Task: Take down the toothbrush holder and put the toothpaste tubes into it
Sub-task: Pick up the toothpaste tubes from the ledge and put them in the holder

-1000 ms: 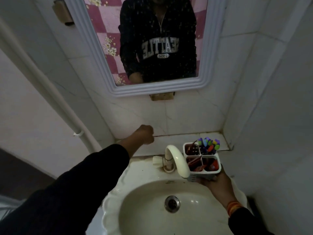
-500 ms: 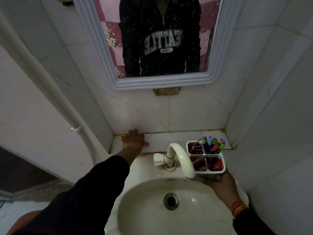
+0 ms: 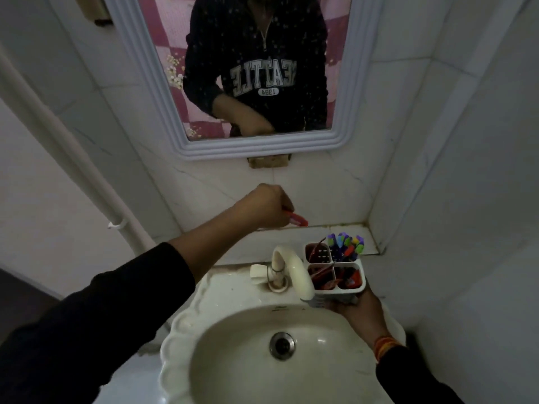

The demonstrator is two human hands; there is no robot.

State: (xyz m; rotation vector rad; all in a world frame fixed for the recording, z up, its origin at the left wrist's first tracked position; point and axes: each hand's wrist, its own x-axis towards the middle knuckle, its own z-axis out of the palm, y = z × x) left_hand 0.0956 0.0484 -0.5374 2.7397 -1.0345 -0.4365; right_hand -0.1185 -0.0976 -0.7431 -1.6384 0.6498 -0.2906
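Note:
My right hand (image 3: 354, 309) grips the white toothbrush holder (image 3: 335, 275) from below, at the sink's right rim beside the tap. Its divided compartments hold several colourful toothbrushes at the back right and red items in the front ones. My left hand (image 3: 267, 205) is raised above the tiled ledge, closed on a red toothpaste tube (image 3: 296, 219) whose end sticks out to the right, left of and above the holder.
A cream tap (image 3: 288, 271) curves over the white sink (image 3: 204, 325), close to the holder's left side. A tiled ledge (image 3: 291, 237) runs behind it under a framed mirror (image 3: 344, 112). A white pipe (image 3: 58, 141) slants down the left wall; tiled walls close in on the right.
My left hand went down onto the ledge, closed on the red tube and has lifted it up and to the right. The right hand keeps the holder in place.

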